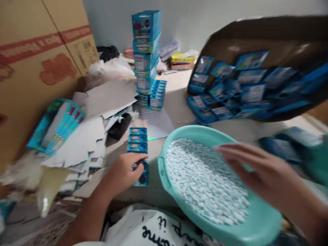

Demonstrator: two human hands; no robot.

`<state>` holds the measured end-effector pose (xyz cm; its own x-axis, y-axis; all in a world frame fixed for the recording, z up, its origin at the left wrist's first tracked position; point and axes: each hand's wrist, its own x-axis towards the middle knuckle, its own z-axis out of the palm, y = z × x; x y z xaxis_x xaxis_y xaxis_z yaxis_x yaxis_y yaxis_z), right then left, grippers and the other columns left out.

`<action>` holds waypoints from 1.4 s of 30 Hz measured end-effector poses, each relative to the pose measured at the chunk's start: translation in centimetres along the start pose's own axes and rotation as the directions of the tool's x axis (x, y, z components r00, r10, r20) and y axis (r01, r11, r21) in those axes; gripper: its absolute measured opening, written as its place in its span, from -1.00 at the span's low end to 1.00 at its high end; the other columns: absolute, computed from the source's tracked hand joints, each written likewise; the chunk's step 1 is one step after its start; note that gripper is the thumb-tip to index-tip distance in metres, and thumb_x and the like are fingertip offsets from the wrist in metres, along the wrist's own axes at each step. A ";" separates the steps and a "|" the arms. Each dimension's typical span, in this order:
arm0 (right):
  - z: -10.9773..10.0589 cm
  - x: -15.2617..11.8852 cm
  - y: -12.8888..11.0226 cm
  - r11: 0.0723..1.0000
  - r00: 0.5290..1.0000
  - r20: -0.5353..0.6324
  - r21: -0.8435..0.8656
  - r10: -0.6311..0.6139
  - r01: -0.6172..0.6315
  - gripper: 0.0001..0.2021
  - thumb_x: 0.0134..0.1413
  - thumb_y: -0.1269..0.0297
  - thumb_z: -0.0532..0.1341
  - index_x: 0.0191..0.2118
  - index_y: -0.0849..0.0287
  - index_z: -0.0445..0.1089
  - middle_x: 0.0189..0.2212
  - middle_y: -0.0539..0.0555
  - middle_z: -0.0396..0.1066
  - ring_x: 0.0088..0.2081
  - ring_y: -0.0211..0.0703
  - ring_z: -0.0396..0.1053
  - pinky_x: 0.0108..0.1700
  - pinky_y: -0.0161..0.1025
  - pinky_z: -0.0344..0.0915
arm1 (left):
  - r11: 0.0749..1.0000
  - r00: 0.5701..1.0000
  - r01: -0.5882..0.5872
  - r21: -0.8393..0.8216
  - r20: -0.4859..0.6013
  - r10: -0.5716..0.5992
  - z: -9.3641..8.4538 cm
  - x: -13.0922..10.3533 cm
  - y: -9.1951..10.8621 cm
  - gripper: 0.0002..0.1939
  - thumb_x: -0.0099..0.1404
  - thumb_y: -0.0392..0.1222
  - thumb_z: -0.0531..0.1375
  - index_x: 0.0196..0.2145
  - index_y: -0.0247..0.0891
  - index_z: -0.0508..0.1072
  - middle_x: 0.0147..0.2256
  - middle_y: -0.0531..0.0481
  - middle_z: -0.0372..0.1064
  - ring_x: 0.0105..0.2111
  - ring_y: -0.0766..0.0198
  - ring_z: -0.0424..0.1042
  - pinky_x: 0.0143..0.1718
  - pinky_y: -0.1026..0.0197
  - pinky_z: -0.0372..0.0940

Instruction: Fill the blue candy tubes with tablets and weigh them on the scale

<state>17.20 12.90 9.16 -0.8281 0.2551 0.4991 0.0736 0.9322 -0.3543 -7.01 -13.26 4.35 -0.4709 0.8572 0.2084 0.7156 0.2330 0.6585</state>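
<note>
A row of small blue boxes (138, 139) with dark round openings lies on the table in front of me. My left hand (129, 171) rests over the near part of this row, its thumb and index finger bent around one box. To the right is a turquoise plastic tub (201, 129) holding a large heap of small white and pale blue pellets (205, 181). Above the tub's right side hovers my right hand (258, 167), blurred by motion. Its fingers are stretched out, and nothing shows in them.
A tall stack of blue boxes (146, 51) stands at the back, beside a paper sheet (160, 123). Blue packs (252, 92) fill a tilted cardboard carton (230, 41) at right. White card sheets (110, 99), an open blue box (38, 130) and a big carton (41, 41) occupy the left.
</note>
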 end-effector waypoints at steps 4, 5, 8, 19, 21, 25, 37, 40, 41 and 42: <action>6.9 3.1 -9.4 0.945 0.949 0.267 0.317 -0.165 0.075 -0.76 0.35 0.38 0.16 0.02 0.04 0.51 -0.20 0.07 0.59 -0.27 -0.13 0.56 -0.30 -0.23 0.46 | 0.995 0.995 -0.080 0.051 -0.050 0.082 -0.2 -1.2 -0.5 -0.62 0.29 -0.28 0.13 -0.01 -0.23 0.63 -0.09 -0.12 0.62 -0.08 0.08 0.62 0.02 0.06 0.54; 8.3 3.9 -10.5 0.939 0.933 0.323 0.342 -0.156 0.038 -0.75 0.30 0.38 0.23 0.04 0.06 0.50 -0.17 0.09 0.58 -0.24 -0.10 0.56 -0.27 -0.22 0.47 | 0.995 0.993 -0.091 0.046 -0.071 0.095 -0.2 -1.5 -0.6 -0.61 0.29 -0.28 0.15 0.01 -0.22 0.62 -0.06 -0.12 0.61 -0.04 0.06 0.61 0.04 0.05 0.53; 10.9 5.9 -11.3 0.913 0.912 0.400 0.401 -0.096 -0.080 -0.78 0.16 0.38 0.37 -0.06 0.11 0.53 -0.20 0.10 0.57 -0.24 -0.10 0.53 -0.24 -0.24 0.44 | 0.993 0.988 -0.110 -0.043 -0.113 0.105 0.0 -2.4 -0.8 -0.60 0.29 -0.28 0.18 0.06 -0.20 0.59 -0.02 -0.11 0.59 0.03 0.03 0.58 0.10 0.02 0.51; 13.3 7.7 -9.7 0.905 0.830 0.557 0.363 -0.020 -0.221 -0.76 0.12 0.57 0.22 -0.27 0.14 0.61 -0.31 0.07 0.57 -0.30 -0.18 0.49 -0.23 -0.30 0.37 | 0.863 0.957 0.112 -0.492 -0.182 -0.228 -2.2 0.3 -5.4 -0.69 0.35 -0.18 0.19 -0.02 -0.25 0.62 -0.12 -0.08 0.63 -0.37 0.24 0.63 -0.28 0.26 0.56; 13.7 8.0 -9.6 0.932 0.808 0.580 0.338 -0.101 -0.126 -0.72 0.11 0.60 0.20 -0.26 0.14 0.62 -0.24 0.11 0.55 -0.25 -0.16 0.49 -0.19 -0.28 0.36 | 0.880 0.936 0.083 -0.468 -0.265 -0.229 -1.8 1.7 -6.8 -0.71 0.33 -0.20 0.19 -0.07 -0.27 0.63 -0.13 -0.10 0.63 -0.32 0.22 0.64 -0.26 0.25 0.56; 14.3 9.4 -10.2 0.961 0.716 0.695 0.235 -0.062 -0.145 -0.75 0.02 0.66 0.25 -0.29 0.20 0.60 -0.24 0.11 0.52 -0.24 -0.17 0.45 -0.21 -0.31 0.29 | 0.901 0.905 0.056 -0.431 -0.359 -0.228 0.0 2.7 -8.6 -0.72 0.34 -0.25 0.14 -0.10 -0.26 0.62 -0.12 -0.10 0.63 -0.26 0.20 0.64 -0.17 0.19 0.56; 14.6 14.9 -13.3 0.948 0.340 0.900 -0.313 0.274 0.063 -0.83 0.08 0.27 0.41 -0.39 0.16 0.42 -0.48 -0.03 0.37 -0.46 -0.25 0.17 -0.46 -0.28 -0.04 | 0.991 0.875 -0.121 -0.056 -0.477 0.080 1.6 1.4 -8.6 -0.69 0.40 -0.38 0.10 -0.03 -0.26 0.58 -0.10 -0.07 0.62 -0.10 0.22 0.59 -0.01 0.19 0.48; 15.6 15.8 -13.6 0.926 0.285 0.908 -0.354 0.307 0.131 -0.86 0.08 0.25 0.41 -0.36 0.18 0.48 -0.44 0.02 0.42 -0.44 -0.22 0.22 -0.44 -0.26 -0.05 | 0.986 0.881 -0.167 -0.007 -0.449 0.146 1.7 1.4 -8.6 -0.68 0.42 -0.39 0.07 0.00 -0.25 0.55 -0.11 -0.06 0.60 -0.14 0.24 0.56 -0.03 0.20 0.46; 15.9 16.0 -13.6 0.923 0.275 0.909 -0.359 0.312 0.137 -0.85 0.06 0.24 0.42 -0.35 0.18 0.50 -0.44 0.03 0.43 -0.44 -0.21 0.23 -0.43 -0.26 -0.04 | 0.985 0.885 -0.174 -0.004 -0.439 0.155 1.8 1.4 -8.6 -0.68 0.43 -0.38 0.07 0.01 -0.24 0.55 -0.11 -0.05 0.60 -0.14 0.25 0.55 -0.04 0.20 0.45; 16.1 16.2 -13.4 0.924 0.270 0.912 -0.356 0.310 0.141 -0.84 0.04 0.23 0.43 -0.35 0.18 0.51 -0.44 0.03 0.44 -0.44 -0.20 0.25 -0.43 -0.26 -0.04 | 0.984 0.889 -0.177 -0.003 -0.429 0.159 1.8 1.5 -8.8 -0.67 0.44 -0.37 0.06 0.02 -0.22 0.54 -0.11 -0.04 0.59 -0.14 0.25 0.54 -0.04 0.20 0.45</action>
<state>-6.13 0.38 9.27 -0.7072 0.1237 -0.6961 0.1488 0.9886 0.0244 -13.02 -13.20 -2.46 -0.5266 0.6022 0.6001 0.7862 0.0765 0.6132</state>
